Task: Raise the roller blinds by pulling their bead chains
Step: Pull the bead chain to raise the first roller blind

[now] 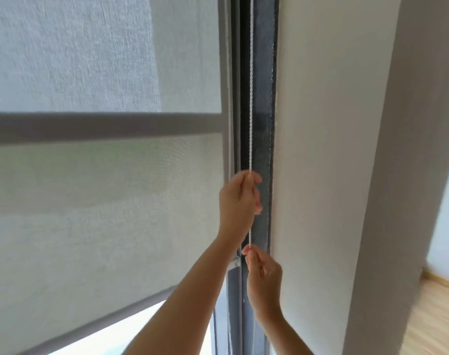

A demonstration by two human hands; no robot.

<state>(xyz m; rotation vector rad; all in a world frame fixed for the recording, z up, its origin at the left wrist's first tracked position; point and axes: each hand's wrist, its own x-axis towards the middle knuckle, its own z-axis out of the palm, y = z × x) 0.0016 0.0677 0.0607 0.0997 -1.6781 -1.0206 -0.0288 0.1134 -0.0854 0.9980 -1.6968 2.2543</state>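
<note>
Both my hands hold the bead chain [250,98], left hand [237,201] high, right hand [263,275] low; roller blind [103,201] barely lifted, most remains.

A dark window frame [262,98] is set against a plain white wall [328,149]; pale wooden floor [433,321] is seen at lower right, and daylight is admitted through the window glass [131,331]

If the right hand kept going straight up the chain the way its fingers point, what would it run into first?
Most likely the left hand, which grips the same bead chain directly above the right hand. Only a short bare stretch of chain separates them, though depth is hard to judge here.
</note>
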